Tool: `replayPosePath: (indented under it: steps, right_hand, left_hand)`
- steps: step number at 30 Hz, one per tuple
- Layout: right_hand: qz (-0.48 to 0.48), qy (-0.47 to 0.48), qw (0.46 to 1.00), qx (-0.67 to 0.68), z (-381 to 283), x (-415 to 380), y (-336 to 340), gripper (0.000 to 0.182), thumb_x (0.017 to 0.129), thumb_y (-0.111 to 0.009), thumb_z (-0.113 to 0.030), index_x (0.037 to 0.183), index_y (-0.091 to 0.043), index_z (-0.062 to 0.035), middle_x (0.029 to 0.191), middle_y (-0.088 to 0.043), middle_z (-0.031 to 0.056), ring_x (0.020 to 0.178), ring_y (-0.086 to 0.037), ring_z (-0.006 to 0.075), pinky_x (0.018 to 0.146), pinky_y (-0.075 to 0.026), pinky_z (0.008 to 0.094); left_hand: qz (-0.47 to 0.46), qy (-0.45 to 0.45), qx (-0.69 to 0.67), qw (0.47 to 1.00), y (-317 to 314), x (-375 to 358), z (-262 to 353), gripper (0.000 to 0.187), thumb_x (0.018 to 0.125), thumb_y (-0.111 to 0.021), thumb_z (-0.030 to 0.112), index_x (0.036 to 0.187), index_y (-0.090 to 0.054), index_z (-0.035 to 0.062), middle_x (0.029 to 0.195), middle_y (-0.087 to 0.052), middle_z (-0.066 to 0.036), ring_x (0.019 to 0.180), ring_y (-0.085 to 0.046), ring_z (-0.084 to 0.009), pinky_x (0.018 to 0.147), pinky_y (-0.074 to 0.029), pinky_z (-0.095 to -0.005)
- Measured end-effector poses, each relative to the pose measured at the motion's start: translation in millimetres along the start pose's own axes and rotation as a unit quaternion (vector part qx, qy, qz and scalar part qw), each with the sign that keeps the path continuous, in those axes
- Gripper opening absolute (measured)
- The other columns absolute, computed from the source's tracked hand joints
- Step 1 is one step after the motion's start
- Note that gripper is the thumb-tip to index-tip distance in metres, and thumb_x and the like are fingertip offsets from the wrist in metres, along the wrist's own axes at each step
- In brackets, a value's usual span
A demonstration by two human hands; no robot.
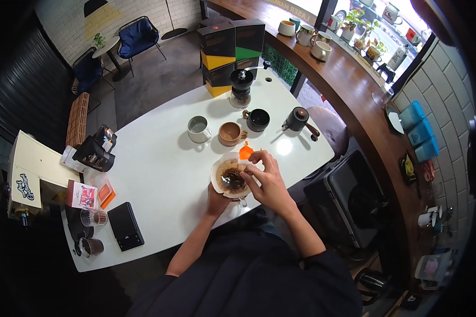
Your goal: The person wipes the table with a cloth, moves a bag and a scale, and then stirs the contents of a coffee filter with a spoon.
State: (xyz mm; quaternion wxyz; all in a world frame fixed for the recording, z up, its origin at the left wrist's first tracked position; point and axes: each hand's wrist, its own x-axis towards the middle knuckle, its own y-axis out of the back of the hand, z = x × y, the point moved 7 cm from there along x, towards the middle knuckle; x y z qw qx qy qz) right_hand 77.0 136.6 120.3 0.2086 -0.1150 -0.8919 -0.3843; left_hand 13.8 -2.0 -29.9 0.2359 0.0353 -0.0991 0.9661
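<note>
A paper coffee filter (217,171) with dark wet coffee (231,180) in it sits near the table's front edge, over a glass vessel whose handle (243,202) shows below. My left hand (217,201) is closed around the near left side of the filter and its holder. Over the filter's right rim is my right hand (267,179), its fingers bent and pinched together; what they hold, if anything, is too small to tell. An orange piece (246,151) lies just beyond them. Behind stand a brown cup (230,133), a grey-white mug (199,129) and a black cup (257,120).
A hand grinder (241,87) stands at the back, a black kettle (296,119) to the right. On the left are a black scale (126,226), a pink box (82,194), black pouches (94,154) and a cream machine (37,174). Black boxes (217,40) are stacked beyond the table (158,174).
</note>
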Motion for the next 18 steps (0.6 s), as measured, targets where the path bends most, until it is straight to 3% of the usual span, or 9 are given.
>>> replayPosePath:
  steps: [3, 6, 8, 15, 18]
  right_hand:
    - [0.011, 0.014, 0.999, -0.051, 0.9, -0.9, 0.9, 0.017, 0.096, -0.07, -0.019, 0.107, -0.071, -0.006, 0.114, -0.056, 0.0123, 0.11, -0.055, 0.0301, 0.097, -0.042, 0.0456]
    - [-0.02, 0.003, 1.0, 0.011, 2.2, -1.8, -3.2, 0.017, 0.096, -0.07, -0.019, 0.107, -0.071, -0.0063, 0.114, -0.055, 0.0121, 0.11, -0.055, 0.0295, 0.097, -0.042, 0.0453]
    - [0.004, 0.008, 0.999, -0.036, 0.3, -2.1, 1.1, 0.017, 0.097, -0.07, -0.019, 0.108, -0.072, -0.0066, 0.114, -0.055, 0.0118, 0.11, -0.055, 0.0291, 0.097, -0.042, 0.0448]
    - [-0.005, -0.003, 1.0, 0.019, 3.9, -2.6, -1.7, 0.016, 0.097, -0.07, -0.02, 0.106, -0.071, -0.006, 0.115, -0.056, 0.0121, 0.108, -0.057, 0.0291, 0.098, -0.042, 0.0454]
    - [0.013, 0.004, 0.999, -0.038, 4.6, -0.7, 1.4, 0.018, 0.097, -0.071, -0.02, 0.106, -0.072, -0.0053, 0.117, -0.056, 0.0122, 0.108, -0.058, 0.0292, 0.099, -0.043, 0.0462]
  left_hand:
    - [0.004, -0.039, -0.004, 0.999, -3.8, 2.0, 11.4, 0.062, 0.077, -0.09, 0.005, 0.132, -0.063, -0.0007, 0.122, -0.073, -0.011, 0.106, -0.072, -0.018, 0.089, -0.062, -0.0343]
    - [0.007, 0.024, -0.069, 0.997, -1.8, 1.3, 0.7, 0.066, 0.076, -0.091, 0.005, 0.134, -0.061, -0.0004, 0.124, -0.072, -0.01, 0.107, -0.072, -0.0176, 0.089, -0.062, -0.0338]
    - [-0.007, -0.021, -0.018, 1.0, 0.5, 1.5, -3.2, 0.065, 0.078, -0.09, 0.004, 0.135, -0.06, -0.0004, 0.124, -0.072, -0.011, 0.108, -0.072, -0.018, 0.089, -0.063, -0.0336]
    - [-0.007, 0.012, -0.07, 0.997, -3.3, 3.3, 0.7, 0.062, 0.081, -0.087, 0.004, 0.136, -0.059, 0.0, 0.125, -0.071, -0.011, 0.108, -0.072, -0.0187, 0.088, -0.063, -0.0336]
    - [-0.007, 0.001, -0.026, 1.0, -4.6, 3.1, 10.9, 0.064, 0.081, -0.088, 0.006, 0.137, -0.059, 0.0006, 0.126, -0.071, -0.011, 0.108, -0.072, -0.0193, 0.088, -0.063, -0.0344]
